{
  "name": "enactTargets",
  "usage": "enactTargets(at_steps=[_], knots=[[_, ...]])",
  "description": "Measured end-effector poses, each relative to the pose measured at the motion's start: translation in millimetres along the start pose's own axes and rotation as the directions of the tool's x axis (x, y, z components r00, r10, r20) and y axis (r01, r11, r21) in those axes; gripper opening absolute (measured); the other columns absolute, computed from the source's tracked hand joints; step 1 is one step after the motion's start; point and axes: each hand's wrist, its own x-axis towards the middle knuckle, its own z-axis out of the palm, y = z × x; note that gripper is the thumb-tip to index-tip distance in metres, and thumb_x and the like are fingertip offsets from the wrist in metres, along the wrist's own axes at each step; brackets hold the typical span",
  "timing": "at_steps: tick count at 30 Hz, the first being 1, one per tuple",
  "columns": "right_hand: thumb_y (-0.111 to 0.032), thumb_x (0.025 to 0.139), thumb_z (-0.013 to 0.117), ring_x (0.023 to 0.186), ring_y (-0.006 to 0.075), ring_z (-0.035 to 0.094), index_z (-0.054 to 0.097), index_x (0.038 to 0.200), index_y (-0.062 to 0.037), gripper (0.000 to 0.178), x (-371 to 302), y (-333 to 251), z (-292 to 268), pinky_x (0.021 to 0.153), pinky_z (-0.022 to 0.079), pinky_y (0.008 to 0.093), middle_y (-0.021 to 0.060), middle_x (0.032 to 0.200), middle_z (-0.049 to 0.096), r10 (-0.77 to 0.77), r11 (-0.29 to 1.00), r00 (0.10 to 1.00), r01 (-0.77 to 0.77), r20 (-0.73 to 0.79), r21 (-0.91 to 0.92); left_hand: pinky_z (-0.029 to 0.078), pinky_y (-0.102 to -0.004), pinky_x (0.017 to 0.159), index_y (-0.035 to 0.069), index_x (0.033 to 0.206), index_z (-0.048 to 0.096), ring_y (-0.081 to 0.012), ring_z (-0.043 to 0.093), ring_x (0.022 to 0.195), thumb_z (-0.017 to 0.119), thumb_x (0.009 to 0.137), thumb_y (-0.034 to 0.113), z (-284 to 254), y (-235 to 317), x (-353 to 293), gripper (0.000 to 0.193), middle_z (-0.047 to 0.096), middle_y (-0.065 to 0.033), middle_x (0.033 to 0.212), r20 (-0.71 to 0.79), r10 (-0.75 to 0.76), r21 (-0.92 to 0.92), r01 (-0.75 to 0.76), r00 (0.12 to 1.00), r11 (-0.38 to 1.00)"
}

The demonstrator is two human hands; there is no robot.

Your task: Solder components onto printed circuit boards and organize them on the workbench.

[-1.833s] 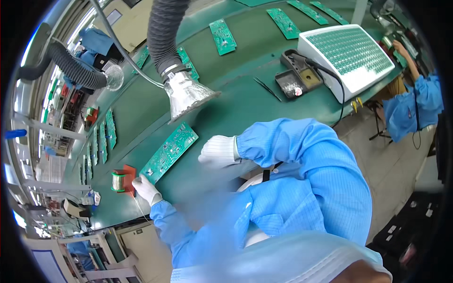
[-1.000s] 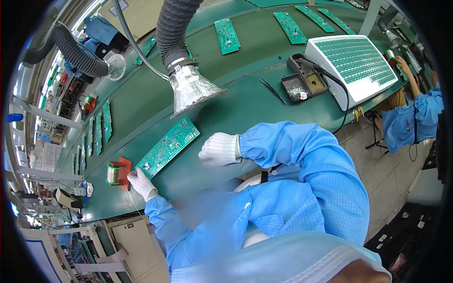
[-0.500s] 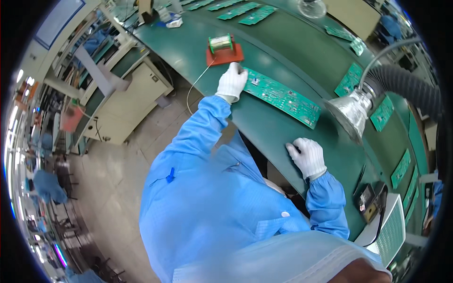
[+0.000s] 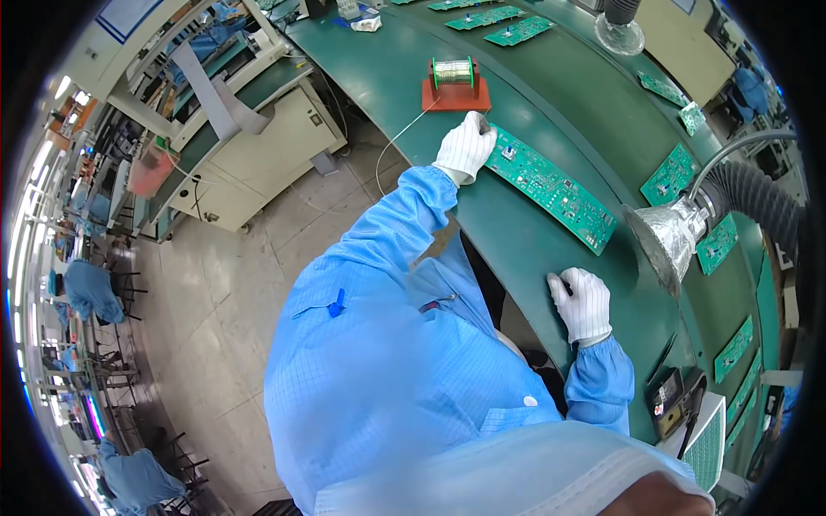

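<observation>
A long green circuit board (image 4: 555, 191) lies on the green worktable, set with small parts and a blue-and-white component near its left end. My left hand (image 4: 465, 148), in a white striped glove, is closed at that left end, with the fingertips on the board's edge. Farther down the table's near edge rests my right hand (image 4: 581, 304), gloved likewise. Its fingers are curled in and nothing shows in them, the thumb lying a little apart. Just beyond my left hand, a reel of solder wire (image 4: 453, 74) sits on a red stand (image 4: 456, 97).
A foil-covered funnel hood (image 4: 662, 241) on a black hose hangs right of the board. Behind runs a green conveyor belt (image 4: 594, 116) carrying several boards. A small dark device (image 4: 674, 397) and a white-rimmed green basket (image 4: 707, 439) stand at the lower right.
The whole view has shifted, so the table and hands appear farther right. My hands keep nearly the same places relative to the board.
</observation>
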Motion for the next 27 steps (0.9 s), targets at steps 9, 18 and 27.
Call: enactTargets(at_steps=[9,18,27], knots=[[-0.025,0.083,0.077,0.066,0.0332,0.062,0.059,0.072,-0.0074,0.028,-3,0,-1,0.062,0.048,0.0450,0.0124,0.069,0.062,0.009,1.000,1.000,-0.009,0.001,0.004,0.054,-0.0483,0.075,0.006,0.101,0.054,-0.0398,0.067,0.084,0.065,0.092,0.028,-4,9,2,0.026,0.068,-0.0166,0.090,0.058,-0.130,-0.083,0.135,0.990,0.987],[-0.031,0.086,0.068,0.073,0.0357,0.064,0.061,0.071,-0.0060,0.030,2,3,-3,0.067,0.050,0.0470,0.0153,0.073,0.063,0.073,0.997,0.991,-0.072,0.110,-0.018,0.053,-0.0458,0.082,0.003,0.111,0.059,-0.0384,0.068,0.092,0.066,0.090,0.036,-14,6,10,0.039,0.069,-0.0203,0.097,0.124,-0.331,-0.192,0.350,0.936,0.917],[-0.032,0.087,0.069,0.070,0.0338,0.065,0.064,0.072,-0.0059,0.031,-5,9,-6,0.066,0.051,0.0458,0.0141,0.071,0.064,0.079,0.996,0.992,-0.076,0.097,-0.036,0.043,-0.0262,0.046,-0.002,0.109,0.057,-0.0137,0.058,0.062,0.070,0.091,0.024,-115,43,49,0.035,0.059,-0.0101,0.096,0.215,-0.463,-0.650,0.480,0.860,0.590]])
